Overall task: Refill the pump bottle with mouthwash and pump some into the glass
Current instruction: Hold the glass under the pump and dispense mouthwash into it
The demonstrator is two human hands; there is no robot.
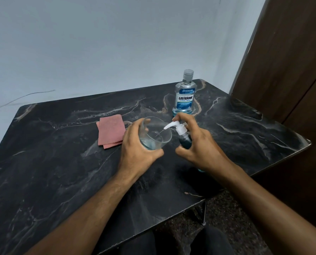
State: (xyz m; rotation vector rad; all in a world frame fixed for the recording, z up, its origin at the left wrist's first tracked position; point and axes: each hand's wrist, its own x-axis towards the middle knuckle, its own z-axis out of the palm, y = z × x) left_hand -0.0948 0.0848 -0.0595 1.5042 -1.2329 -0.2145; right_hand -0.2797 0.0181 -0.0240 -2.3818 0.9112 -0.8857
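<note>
My left hand (137, 150) grips a clear glass (156, 134), tilted toward the right, with a little blue liquid at its bottom. My right hand (197, 144) holds a small dark pump bottle (185, 139) filled with blue liquid; a finger rests on its white pump head (177, 126). The nozzle points into the mouth of the glass. Both are held just above the black marble table (61, 162). The Listerine mouthwash bottle (184, 94) stands capped behind them, nearly empty with blue liquid low in it.
A folded pink cloth (111, 131) lies left of the glass. A dark wooden door (291, 70) stands to the right of the table. The table's right edge (282, 159) runs close to my right forearm.
</note>
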